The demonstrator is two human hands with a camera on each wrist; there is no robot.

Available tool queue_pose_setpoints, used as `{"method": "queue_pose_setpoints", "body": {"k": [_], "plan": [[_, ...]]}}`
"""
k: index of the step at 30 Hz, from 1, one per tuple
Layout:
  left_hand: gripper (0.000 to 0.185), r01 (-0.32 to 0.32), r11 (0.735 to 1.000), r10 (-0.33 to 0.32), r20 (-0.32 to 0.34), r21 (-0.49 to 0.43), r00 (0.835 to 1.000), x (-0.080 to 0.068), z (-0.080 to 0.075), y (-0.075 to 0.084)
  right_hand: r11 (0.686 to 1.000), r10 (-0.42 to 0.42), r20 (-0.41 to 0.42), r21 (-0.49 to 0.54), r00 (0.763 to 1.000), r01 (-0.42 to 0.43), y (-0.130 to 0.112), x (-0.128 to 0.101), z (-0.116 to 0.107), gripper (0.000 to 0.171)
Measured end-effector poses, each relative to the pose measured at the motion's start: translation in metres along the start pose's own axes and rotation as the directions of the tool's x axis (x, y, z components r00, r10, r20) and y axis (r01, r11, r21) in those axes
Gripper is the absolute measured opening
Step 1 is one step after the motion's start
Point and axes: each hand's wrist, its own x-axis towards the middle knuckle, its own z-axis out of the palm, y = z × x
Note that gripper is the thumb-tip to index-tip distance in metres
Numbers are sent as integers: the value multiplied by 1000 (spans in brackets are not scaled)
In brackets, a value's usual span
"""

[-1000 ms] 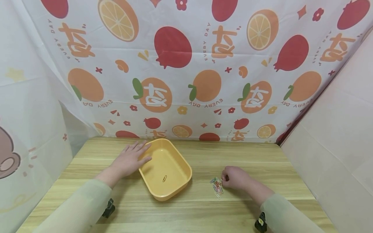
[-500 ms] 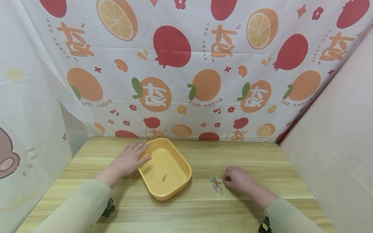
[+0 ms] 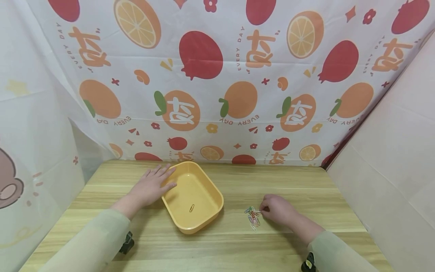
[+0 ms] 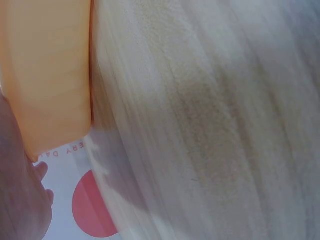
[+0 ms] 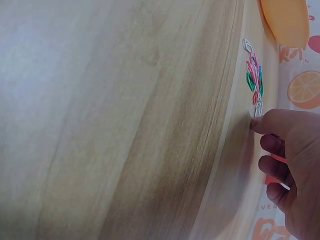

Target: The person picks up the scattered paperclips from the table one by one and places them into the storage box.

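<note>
My left hand [image 3: 149, 185] lies with spread, straight fingers over the left rim of a yellow tray [image 3: 211, 185]. One orange-brown paper clip [image 3: 192, 208] is inside the tray. To the right, a small heap of coloured paper clips [image 3: 253, 218] sits on the wooden table. My right hand [image 3: 278, 209] is at the heap's right edge, its thumb and index finger pinching the end of a white paper clip [image 5: 258, 109]. That clip's other end meets the heap in the right wrist view. The remaining fingers of this hand are curled.
The wooden table [image 3: 238, 249] ends at a fruit-print cloth [image 3: 210, 98] hanging behind it. Pale cloth sheets [image 3: 391, 151] flank both sides. The tray stands between my left hand and the heap.
My right hand has shifted slightly right from the heap's edge, and a white paper clip now shows at its fingertips. My left hand and the tray stay in place.
</note>
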Motion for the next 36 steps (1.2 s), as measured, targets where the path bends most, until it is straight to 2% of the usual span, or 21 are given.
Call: {"method": "queue_pose_setpoints", "body": {"k": [13, 24, 32, 36], "plan": [[68, 2, 1000, -2, -1, -7, 1000, 3, 3, -1, 997, -55, -40, -52, 998, 53, 0, -5, -5, 5], [67, -2, 1000, 2, -9, -9, 1000, 0, 0, 1, 994, -68, -77, -85, 995, 62, 7, -4, -5, 7], [68, -4, 1000, 4, -7, -12, 1000, -1, -2, 2, 987, -114, -124, -130, 986, 98, 7, -2, -10, 6], [68, -2, 1000, 2, -9, -13, 1000, -2, -3, 3, 986, -105, -123, -145, 987, 87, 6, -1, -13, 7]]}}
